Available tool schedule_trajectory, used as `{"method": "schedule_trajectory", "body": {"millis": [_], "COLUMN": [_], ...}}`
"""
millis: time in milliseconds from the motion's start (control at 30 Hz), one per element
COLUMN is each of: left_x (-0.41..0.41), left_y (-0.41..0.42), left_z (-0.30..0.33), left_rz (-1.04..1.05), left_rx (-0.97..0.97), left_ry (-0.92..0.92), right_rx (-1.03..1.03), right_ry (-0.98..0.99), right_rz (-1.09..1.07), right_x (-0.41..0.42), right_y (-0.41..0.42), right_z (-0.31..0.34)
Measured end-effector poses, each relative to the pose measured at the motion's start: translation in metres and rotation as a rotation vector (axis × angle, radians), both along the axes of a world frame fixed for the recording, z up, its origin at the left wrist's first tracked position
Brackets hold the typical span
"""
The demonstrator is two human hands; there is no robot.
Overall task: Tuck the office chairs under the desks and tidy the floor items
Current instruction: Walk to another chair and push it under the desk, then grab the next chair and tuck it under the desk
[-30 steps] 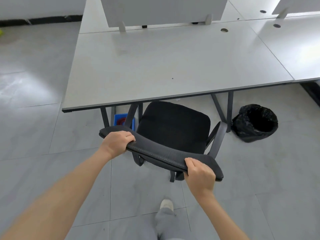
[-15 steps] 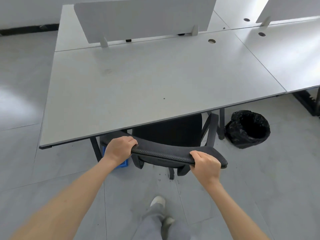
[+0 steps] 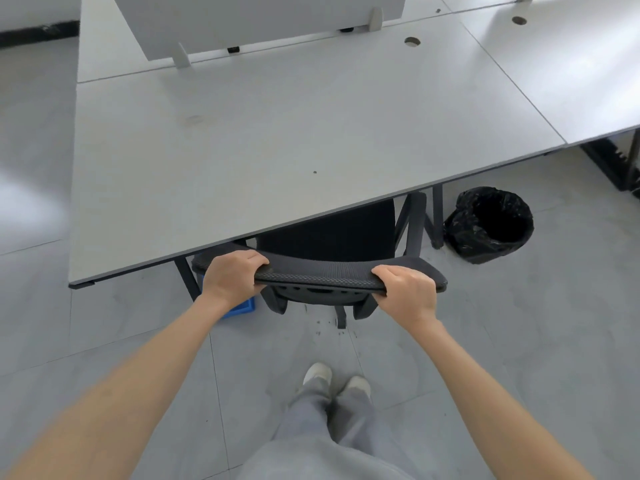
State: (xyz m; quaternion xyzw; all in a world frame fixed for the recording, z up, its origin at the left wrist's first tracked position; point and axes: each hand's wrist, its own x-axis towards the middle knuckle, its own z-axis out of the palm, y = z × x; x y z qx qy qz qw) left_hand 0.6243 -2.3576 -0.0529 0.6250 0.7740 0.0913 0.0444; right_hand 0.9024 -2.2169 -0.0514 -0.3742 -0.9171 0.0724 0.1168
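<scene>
A white divider panel stands upright at the top of the frame on two pale feet, and a round cable hole sits to its right in the upper right. The grey tiled floor fills the lower half of the frame, with small dark specks at the centre. A dark baseboard strip runs along the wall at the upper left.

Black mesh-backed office chair stands upright, seat mostly under the grey desk.
</scene>
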Motion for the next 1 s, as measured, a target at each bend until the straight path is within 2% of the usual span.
{"method": "schedule_trajectory", "body": {"millis": [200, 267, 367, 467, 533, 600, 733, 867, 1000], "left_x": [0.008, 0.026, 0.072, 0.122, 0.148, 0.172, 0.213, 0.260, 0.331], "left_y": [0.001, -0.008, -0.027, -0.039, -0.039, -0.036, -0.027, 0.008, 0.048], "left_z": [0.008, 0.020, 0.044, 0.042, 0.030, 0.016, 0.010, 0.009, 0.019], "left_rz": [-0.005, -0.002, 0.018, 0.118, 0.194, 0.170, -0.093, -0.396, -0.699], "left_rx": [-0.127, -0.087, 0.052, 0.119, 0.007, -0.128, -0.373, -0.569, -0.695], "left_ry": [-0.085, -0.207, -0.474, -0.736, -0.906, -1.042, -1.116, -1.114, -1.039], "right_rx": [-0.180, -0.271, -0.369, -0.551, -0.684, -0.809, -0.878, -0.790, -0.672], "right_ry": [0.002, 0.082, 0.338, 0.558, 0.625, 0.683, 0.826, 0.993, 1.265], "right_rz": [0.104, 0.126, 0.011, -0.202, -0.391, -0.588, -0.970, -1.336, -1.670], "right_x": [0.010, 0.018, 0.037, 0.068, 0.092, 0.117, 0.160, 0.183, 0.198], "right_y": [0.001, -0.004, -0.028, -0.063, -0.087, -0.117, -0.191, -0.266, -0.323], "right_z": [0.017, 0.022, 0.027, 0.025, 0.019, 0.011, -0.004, -0.014, -0.018]}}
